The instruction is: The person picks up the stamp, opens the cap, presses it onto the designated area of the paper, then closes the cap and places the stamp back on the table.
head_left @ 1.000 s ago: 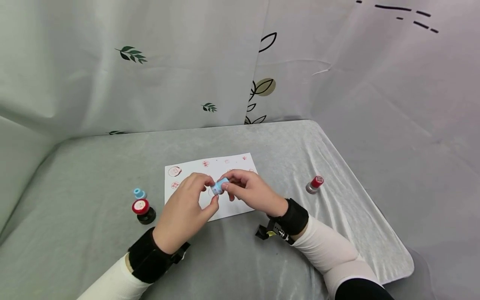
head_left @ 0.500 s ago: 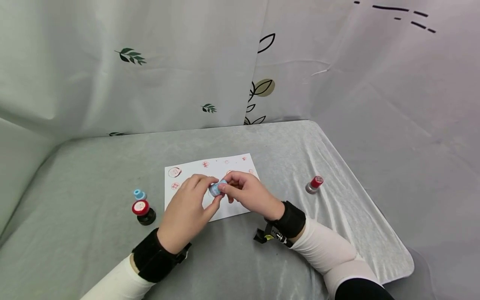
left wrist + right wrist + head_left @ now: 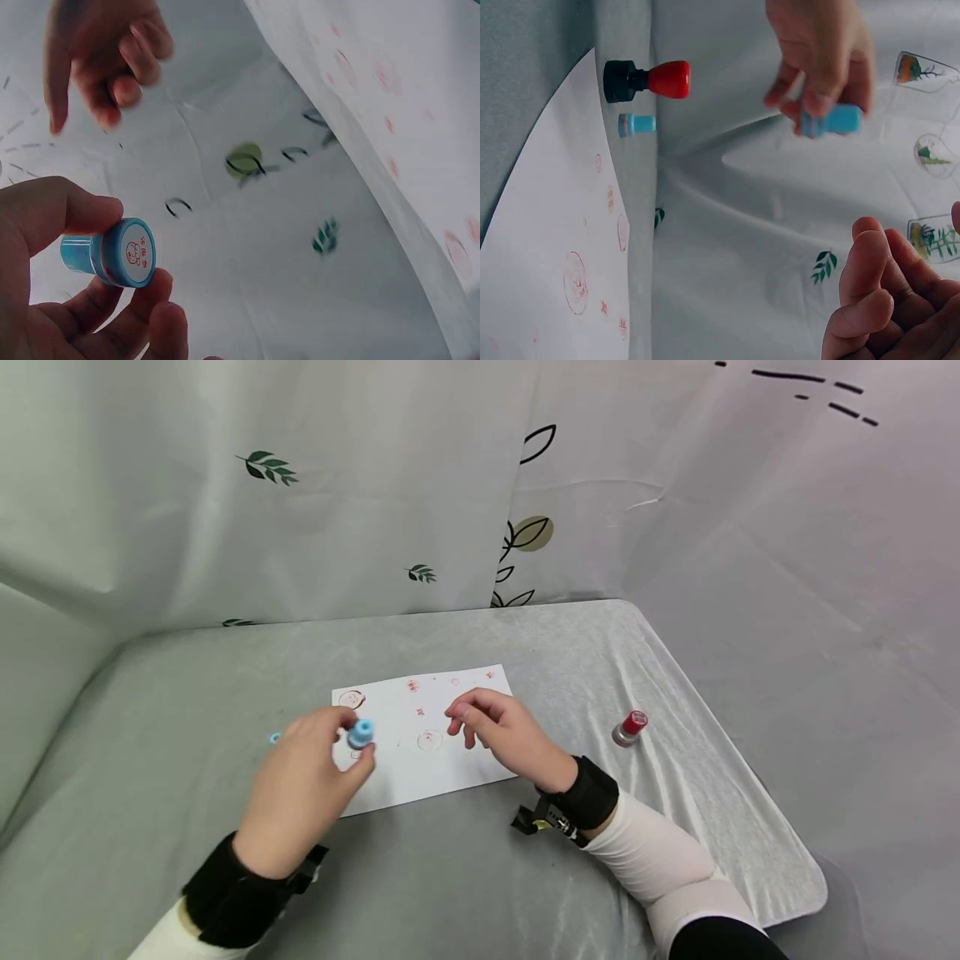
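Note:
Between thumb and fingers my left hand pinches a small light-blue stamp, held over the left part of a white paper sheet. In the left wrist view the stamp's round face, with a red drawing and characters, points toward the camera. My right hand hovers over the paper's right side, fingers loosely bent and holding nothing. Several red prints mark the sheet. A second blue stamp and a red-handled stamp with a black base stand left of the paper, mostly hidden behind my left hand in the head view.
A red-topped stamp with a clear base stands on the right of the grey cloth-covered table. Light curtains with leaf prints hang behind the table's far edge.
Both hands held the blue stamp over the middle of the paper. The right hand has let go of it, and the left hand has carried it to the left.

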### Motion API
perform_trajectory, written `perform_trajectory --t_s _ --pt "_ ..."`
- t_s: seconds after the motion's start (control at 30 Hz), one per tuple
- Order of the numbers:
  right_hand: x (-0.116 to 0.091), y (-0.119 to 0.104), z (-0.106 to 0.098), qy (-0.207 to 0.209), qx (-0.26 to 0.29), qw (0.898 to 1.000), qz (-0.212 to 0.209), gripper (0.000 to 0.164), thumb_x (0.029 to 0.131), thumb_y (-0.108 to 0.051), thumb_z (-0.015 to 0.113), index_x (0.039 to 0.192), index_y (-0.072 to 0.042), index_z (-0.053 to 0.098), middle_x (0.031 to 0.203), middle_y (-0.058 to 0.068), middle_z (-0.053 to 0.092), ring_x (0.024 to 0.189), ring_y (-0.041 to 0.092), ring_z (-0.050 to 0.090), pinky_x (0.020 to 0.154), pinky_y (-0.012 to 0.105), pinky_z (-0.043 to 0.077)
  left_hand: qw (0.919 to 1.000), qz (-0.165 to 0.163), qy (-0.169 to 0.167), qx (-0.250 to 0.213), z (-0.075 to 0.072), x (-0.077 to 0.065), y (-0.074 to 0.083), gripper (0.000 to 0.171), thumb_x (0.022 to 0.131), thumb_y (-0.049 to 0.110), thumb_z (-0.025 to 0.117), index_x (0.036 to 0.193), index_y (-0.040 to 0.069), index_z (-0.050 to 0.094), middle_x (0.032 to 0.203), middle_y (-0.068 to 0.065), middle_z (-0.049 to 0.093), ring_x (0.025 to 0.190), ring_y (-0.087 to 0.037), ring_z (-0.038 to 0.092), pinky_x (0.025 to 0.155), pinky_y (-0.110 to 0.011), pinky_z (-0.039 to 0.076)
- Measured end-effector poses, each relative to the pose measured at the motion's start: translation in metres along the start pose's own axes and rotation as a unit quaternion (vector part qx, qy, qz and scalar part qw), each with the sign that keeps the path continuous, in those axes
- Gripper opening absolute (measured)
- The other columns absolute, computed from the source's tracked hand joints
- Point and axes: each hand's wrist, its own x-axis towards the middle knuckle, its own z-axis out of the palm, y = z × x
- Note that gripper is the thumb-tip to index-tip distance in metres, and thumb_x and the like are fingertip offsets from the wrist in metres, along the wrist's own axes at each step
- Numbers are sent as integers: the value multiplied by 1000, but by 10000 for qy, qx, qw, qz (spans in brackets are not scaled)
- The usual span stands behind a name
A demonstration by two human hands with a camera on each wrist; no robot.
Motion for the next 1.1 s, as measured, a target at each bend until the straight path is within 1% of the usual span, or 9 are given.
perform_trajectory --t_s 0.03,0.2,0.27,0.33,0.47,0.67,0.8,0.9,1.1 --pt "0 -1 -1 5 40 10000 25 23 103 -16 47 104 -1 64 87 13 66 66 26 54 51 20 35 9999 -154 -45 28 -7 -3 -5 29 79 14 71 104 1 61 86 -9 62 78 -25 52 63 -42 44" --pt "-1 -7 -8 151 179 9997 -24 24 103 -15 47 102 2 63 86 16 65 65 26 53 56 21 38 9963 -733 -432 108 -37 -14 -38 34 85 12 65 117 1 59 99 -15 60 85 -29 53 67 -48 45" --pt "-1 -8 -11 183 305 9993 -103 27 103 -16 45 101 5 63 85 18 64 64 28 53 57 22 39 9928 -1012 -590 249 -45 -17 -54 34 88 16 66 117 2 59 102 -18 61 87 -30 54 66 -49 45" --pt "-1 -10 -14 173 427 9987 -217 31 104 -17 44 100 8 62 84 20 63 63 31 53 56 22 39 9886 -1233 -761 417 -49 -20 -70 32 88 20 68 112 1 58 97 -19 62 79 -29 55 58 -44 44" --pt "-2 -11 -16 19 635 9969 -459 42 105 -26 41 97 11 60 82 26 61 62 35 52 55 21 39 9792 -1495 -1150 752 -44 -24 -100 33 86 25 71 103 -1 57 83 -16 63 60 -23 51 45 -32 37" --pt "-2 -14 -14 -126 674 9956 -644 50 105 -36 42 96 9 61 80 26 62 62 32 53 55 21 39 9652 -1736 -1725 919 -33 -28 -129 32 83 20 74 97 -2 56 76 -13 61 56 -21 48 43 -29 34" --pt "-2 -14 -14 -149 648 9956 -665 49 104 -36 42 96 8 61 80 26 62 61 31 53 55 21 39 9574 -1766 -2038 1030 -26 -27 -138 30 83 17 73 98 -3 57 75 -14 60 58 -22 49 45 -31 37" --pt "-2 -15 -14 -168 613 9957 -673 47 105 -34 42 95 9 61 79 25 62 61 28 54 55 22 40 9549 -1629 -2225 1098 -22 -26 -142 30 81 14 75 98 -4 58 76 -14 61 59 -23 51 47 -34 41" --pt "-2 -15 -15 -189 479 9968 -614 42 104 -28 42 94 8 61 79 22 63 62 24 54 55 26 40 9464 -1544 -2586 1168 -16 -25 -145 40 78 17 79 102 -8 59 87 -23 63 69 -28 57 58 -47 48"
